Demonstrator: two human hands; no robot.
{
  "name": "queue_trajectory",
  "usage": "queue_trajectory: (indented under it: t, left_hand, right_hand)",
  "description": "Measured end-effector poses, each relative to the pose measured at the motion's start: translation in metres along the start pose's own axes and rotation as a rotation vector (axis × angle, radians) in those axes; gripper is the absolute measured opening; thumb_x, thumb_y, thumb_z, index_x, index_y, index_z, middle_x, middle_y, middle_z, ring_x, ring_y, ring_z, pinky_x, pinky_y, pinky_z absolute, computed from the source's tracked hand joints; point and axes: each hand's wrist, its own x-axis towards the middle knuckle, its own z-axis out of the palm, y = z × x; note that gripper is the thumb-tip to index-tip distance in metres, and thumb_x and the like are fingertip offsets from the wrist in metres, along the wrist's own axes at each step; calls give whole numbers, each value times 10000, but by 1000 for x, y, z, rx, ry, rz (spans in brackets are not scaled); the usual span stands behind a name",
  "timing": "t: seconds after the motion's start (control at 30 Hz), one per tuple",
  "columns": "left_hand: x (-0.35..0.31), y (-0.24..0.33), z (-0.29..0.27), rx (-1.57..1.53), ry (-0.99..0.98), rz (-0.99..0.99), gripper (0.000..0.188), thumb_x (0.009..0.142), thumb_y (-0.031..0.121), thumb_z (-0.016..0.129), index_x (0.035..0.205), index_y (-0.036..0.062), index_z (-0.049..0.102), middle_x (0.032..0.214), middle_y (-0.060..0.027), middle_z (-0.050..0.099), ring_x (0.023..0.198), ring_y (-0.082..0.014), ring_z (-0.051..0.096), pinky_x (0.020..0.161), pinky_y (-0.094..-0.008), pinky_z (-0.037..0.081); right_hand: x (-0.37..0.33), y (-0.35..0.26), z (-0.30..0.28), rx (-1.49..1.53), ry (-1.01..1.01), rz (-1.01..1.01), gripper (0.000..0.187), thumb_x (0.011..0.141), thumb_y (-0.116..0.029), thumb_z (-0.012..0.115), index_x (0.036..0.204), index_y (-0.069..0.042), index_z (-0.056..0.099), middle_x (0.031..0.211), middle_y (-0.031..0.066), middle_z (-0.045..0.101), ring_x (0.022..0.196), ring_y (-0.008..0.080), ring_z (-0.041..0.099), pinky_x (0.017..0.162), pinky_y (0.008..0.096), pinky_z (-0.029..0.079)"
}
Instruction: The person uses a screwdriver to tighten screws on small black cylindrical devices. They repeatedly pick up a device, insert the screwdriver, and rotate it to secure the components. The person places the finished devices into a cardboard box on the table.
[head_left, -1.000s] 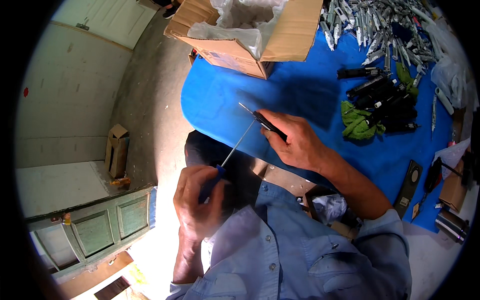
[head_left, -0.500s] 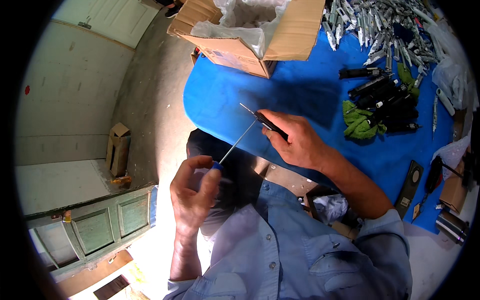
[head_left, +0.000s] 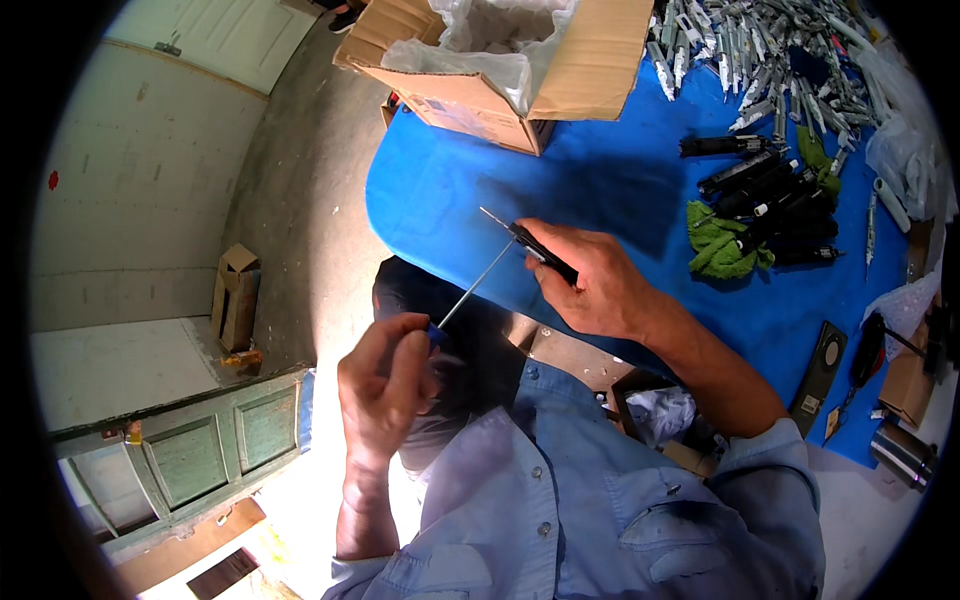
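Note:
My left hand (head_left: 385,385) is closed on the blue handle of a screwdriver (head_left: 468,298), whose slim metal shaft slants up and to the right. My right hand (head_left: 605,280) grips a slim black tool (head_left: 540,250) with a thin metal piece sticking out of its far end. The screwdriver's tip meets this tool close to where the thin piece comes out. Both hands are raised over the near edge of the blue-covered table (head_left: 610,170). What lies inside my right palm is hidden.
At the table's far side stands an open cardboard box (head_left: 470,115) lined with clear plastic. A heap of silvery slim tools (head_left: 750,60) fills the far right. Several black tools (head_left: 770,190) lie by a green cloth (head_left: 722,245). A dark flat bar (head_left: 820,370) rests at the right.
My left fingers and thumb have shifted around the blue handle, the hand rolling slightly. The right hand and the black tool stay nearly still.

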Motion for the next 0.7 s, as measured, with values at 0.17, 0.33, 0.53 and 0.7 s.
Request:
queue_trajectory:
  t: [0.17,0.33,0.53,0.7]
  left_hand:
    - [8,-5,-9,-160,-63,-123,258,1021,161,663,1190,-34,667,814,-82,701,560,-72,597,476,-218,455]
    - [0,-11,3,194,27,337,273,878,-15,718,1147,-7,666,955,-79,683,801,-112,669,697,-266,554]
    - [-5,-15,6,502,111,553,330,856,-89,737,1171,6,703,1043,-148,704,879,-274,728,772,-350,587]
    - [-2,-10,3,412,47,368,235,985,-1,661,1213,-16,716,929,-134,734,708,-211,705,637,-310,563]
  right_hand:
    - [1,-5,-1,-8,-50,49,403,918,22,655,1310,97,599,993,286,683,801,442,676,686,470,540]
    - [-1,0,3,19,8,44,410,918,11,665,1313,98,599,954,281,681,777,437,672,679,467,538]
    - [0,2,2,12,27,-4,426,907,18,673,1317,107,596,989,308,687,851,483,682,730,487,553]
    - [0,2,3,-2,14,-2,417,905,25,674,1308,104,600,999,311,688,870,495,679,743,498,549]
